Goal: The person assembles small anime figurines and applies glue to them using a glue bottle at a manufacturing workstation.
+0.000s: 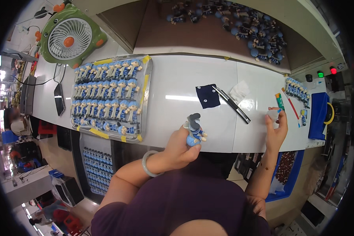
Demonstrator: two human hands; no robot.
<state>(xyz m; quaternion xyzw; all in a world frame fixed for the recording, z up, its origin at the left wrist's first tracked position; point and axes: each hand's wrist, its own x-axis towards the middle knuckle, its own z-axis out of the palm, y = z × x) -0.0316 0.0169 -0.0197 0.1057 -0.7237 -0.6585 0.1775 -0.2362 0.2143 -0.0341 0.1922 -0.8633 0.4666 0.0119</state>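
My left hand (179, 146) holds a small blue doll figure (195, 129) upside down by its round blue head, over the front edge of the white table (177, 84). A pale bangle (147, 163) sits on that wrist. My right hand (276, 126) is further right over the table, fingers pinching a small clear piece (273, 114) with a blue tip. A small dark blue cloth piece (207, 96) lies on the table between and beyond the hands.
A metal tray (145, 98) of several rows of blue dolls lies at left, another tray (96, 167) below the table. A black pen-like tool (232, 104), white tissue (239, 91), green tube (279, 101), red stick, green fan (70, 36), far dolls (259, 35).
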